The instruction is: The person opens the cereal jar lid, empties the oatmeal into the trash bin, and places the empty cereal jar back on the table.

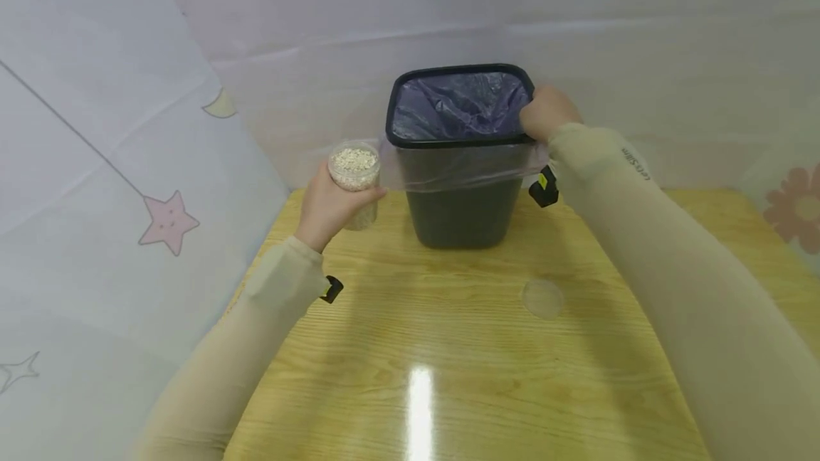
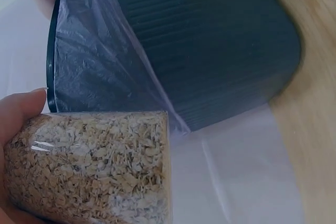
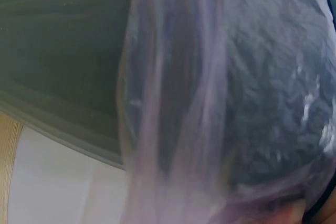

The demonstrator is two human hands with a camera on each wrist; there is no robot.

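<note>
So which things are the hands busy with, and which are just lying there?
In use:
- jar of oats, held by the left hand
- black bin, its rim held by the right hand
- clear bin bag lining it

Lying about:
- clear lid on the wooden table

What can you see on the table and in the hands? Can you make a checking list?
Surface: wooden table, shiny, with a light glare.
Job's things: open jar of oats; black bin lined with a clear bag.
Clutter: clear round lid lying flat on the table.
Hands: left hand holds the jar beside the bin; right hand grips the bin's rim.
Cables: nothing seen.
Surroundings: white cloth printed with stars, a moon and a flower.
</note>
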